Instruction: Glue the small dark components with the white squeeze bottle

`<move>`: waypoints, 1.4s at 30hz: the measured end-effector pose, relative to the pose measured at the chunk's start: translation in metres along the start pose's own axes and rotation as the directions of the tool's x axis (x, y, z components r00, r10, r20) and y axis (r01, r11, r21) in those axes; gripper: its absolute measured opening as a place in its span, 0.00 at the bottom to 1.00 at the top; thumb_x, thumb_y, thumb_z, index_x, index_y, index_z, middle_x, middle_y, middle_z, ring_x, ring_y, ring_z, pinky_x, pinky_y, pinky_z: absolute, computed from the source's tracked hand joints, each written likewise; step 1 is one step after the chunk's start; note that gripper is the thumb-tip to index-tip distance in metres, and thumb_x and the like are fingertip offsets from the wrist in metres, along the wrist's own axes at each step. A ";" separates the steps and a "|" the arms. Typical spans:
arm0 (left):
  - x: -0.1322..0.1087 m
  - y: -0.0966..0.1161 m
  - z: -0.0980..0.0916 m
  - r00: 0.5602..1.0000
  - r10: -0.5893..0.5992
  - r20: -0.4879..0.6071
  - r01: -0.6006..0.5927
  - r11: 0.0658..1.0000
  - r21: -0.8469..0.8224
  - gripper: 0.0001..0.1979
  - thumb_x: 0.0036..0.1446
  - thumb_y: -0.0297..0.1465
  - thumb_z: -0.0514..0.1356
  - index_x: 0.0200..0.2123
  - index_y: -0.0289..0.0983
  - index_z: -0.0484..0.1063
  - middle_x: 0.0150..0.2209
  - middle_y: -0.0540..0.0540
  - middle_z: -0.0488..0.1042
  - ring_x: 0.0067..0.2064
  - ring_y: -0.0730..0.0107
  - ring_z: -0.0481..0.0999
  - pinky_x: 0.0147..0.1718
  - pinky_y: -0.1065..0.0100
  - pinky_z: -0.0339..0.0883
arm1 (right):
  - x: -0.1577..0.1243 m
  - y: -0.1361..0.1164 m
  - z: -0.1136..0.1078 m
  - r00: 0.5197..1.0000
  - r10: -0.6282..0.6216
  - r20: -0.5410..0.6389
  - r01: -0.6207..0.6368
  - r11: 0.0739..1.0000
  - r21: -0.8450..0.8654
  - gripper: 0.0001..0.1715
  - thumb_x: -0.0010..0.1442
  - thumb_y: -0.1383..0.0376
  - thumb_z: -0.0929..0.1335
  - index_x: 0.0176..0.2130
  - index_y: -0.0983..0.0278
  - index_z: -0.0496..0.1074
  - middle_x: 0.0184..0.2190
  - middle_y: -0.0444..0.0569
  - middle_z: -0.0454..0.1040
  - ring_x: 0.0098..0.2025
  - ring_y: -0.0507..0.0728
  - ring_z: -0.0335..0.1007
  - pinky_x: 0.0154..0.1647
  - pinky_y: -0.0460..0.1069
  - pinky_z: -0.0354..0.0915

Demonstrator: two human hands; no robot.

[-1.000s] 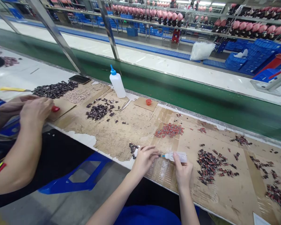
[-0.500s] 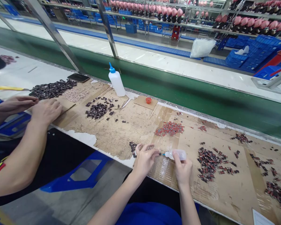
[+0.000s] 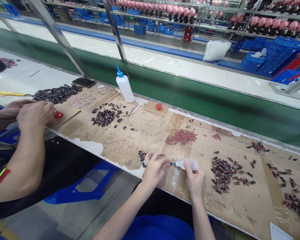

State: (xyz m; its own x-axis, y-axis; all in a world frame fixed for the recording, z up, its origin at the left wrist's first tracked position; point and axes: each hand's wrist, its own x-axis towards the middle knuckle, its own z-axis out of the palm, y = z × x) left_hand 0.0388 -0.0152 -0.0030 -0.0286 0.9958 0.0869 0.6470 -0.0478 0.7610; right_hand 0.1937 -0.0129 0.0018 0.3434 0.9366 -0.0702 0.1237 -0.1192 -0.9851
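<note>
In my right hand [image 3: 195,180] is a small clear squeeze bottle [image 3: 190,164], lying nearly level with its thin blue-green tip pointing left. My left hand [image 3: 155,169] pinches a small dark part [image 3: 168,163] at its fingertips, and the bottle's tip meets or nearly meets it. Too little of the part shows to name it. A small heap of black parts [image 3: 141,156] lies beside my left hand. Beyond my hands is a pile of small red-and-grey parts [image 3: 181,137]. To the right of my right hand lies a larger pile of black-and-red pieces [image 3: 222,173].
A white bottle with a blue nozzle [image 3: 125,87] and a red cap [image 3: 158,106] stand toward the table's back. At left, a co-worker's hands [image 3: 35,111] work near a red object [image 3: 58,114] and black parts [image 3: 57,93]. More black-and-red pieces [image 3: 295,206] lie far right.
The co-worker's hands have shifted left, and a red object now shows beside them. My own hands and the small bottle have hardly moved.
</note>
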 end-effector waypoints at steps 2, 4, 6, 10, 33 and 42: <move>0.000 0.000 0.000 1.000 -0.010 0.003 0.010 1.000 -0.002 0.10 0.53 0.21 0.64 0.31 0.45 0.79 0.32 0.50 0.83 0.51 0.55 0.75 0.58 0.41 0.42 | -0.001 0.000 0.001 1.000 0.008 -0.012 -0.007 1.000 0.009 0.24 0.46 0.48 0.72 0.27 0.68 0.77 0.25 0.53 0.80 0.28 0.60 0.76 0.31 0.51 0.70; 0.001 0.001 0.000 1.000 -0.010 0.001 0.010 1.000 -0.001 0.10 0.53 0.21 0.64 0.31 0.45 0.78 0.32 0.50 0.83 0.50 0.55 0.75 0.58 0.41 0.42 | -0.002 0.000 0.003 0.999 0.018 -0.035 -0.017 1.000 0.024 0.24 0.46 0.48 0.72 0.27 0.68 0.77 0.26 0.53 0.80 0.29 0.60 0.76 0.32 0.51 0.70; 0.001 0.001 0.000 1.000 -0.002 -0.009 0.002 1.000 0.002 0.10 0.52 0.21 0.64 0.30 0.45 0.78 0.33 0.50 0.83 0.50 0.55 0.75 0.57 0.42 0.43 | -0.003 0.001 0.004 0.998 0.025 -0.061 -0.024 0.999 0.032 0.25 0.45 0.48 0.72 0.28 0.68 0.76 0.26 0.53 0.80 0.30 0.60 0.76 0.32 0.51 0.70; 0.001 -0.002 0.002 0.999 0.016 -0.028 -0.016 1.000 0.001 0.10 0.52 0.21 0.65 0.30 0.45 0.78 0.32 0.51 0.83 0.48 0.55 0.75 0.56 0.42 0.45 | 0.000 0.004 -0.004 0.993 0.031 -0.115 -0.031 1.000 0.003 0.28 0.45 0.45 0.71 0.27 0.68 0.75 0.26 0.54 0.79 0.29 0.61 0.75 0.31 0.51 0.69; -0.006 -0.017 -0.023 0.974 0.223 -0.040 -0.225 0.938 -0.264 0.11 0.63 0.29 0.55 0.40 0.41 0.78 0.38 0.44 0.80 0.45 0.59 0.75 0.46 0.58 0.68 | 0.103 -0.027 0.044 0.759 -0.222 0.612 0.649 0.324 -0.688 0.06 0.59 0.66 0.70 0.31 0.59 0.78 0.33 0.51 0.74 0.42 0.60 0.64 0.43 0.52 0.65; -0.006 -0.005 -0.029 0.995 0.028 -0.093 -0.060 0.930 -0.362 0.08 0.59 0.31 0.58 0.37 0.38 0.78 0.36 0.44 0.81 0.40 0.62 0.79 0.43 0.62 0.72 | 0.075 -0.038 0.030 0.715 -0.393 0.579 0.699 0.424 -0.575 0.10 0.65 0.68 0.62 0.36 0.64 0.72 0.35 0.55 0.76 0.40 0.60 0.69 0.41 0.53 0.67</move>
State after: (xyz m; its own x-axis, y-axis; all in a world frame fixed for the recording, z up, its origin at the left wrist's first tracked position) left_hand 0.0135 -0.0234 0.0118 -0.0814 0.9825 0.1674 0.3276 -0.1323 0.9355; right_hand 0.1868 0.0713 0.0290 -0.3421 0.9068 0.2462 0.8283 0.4147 -0.3766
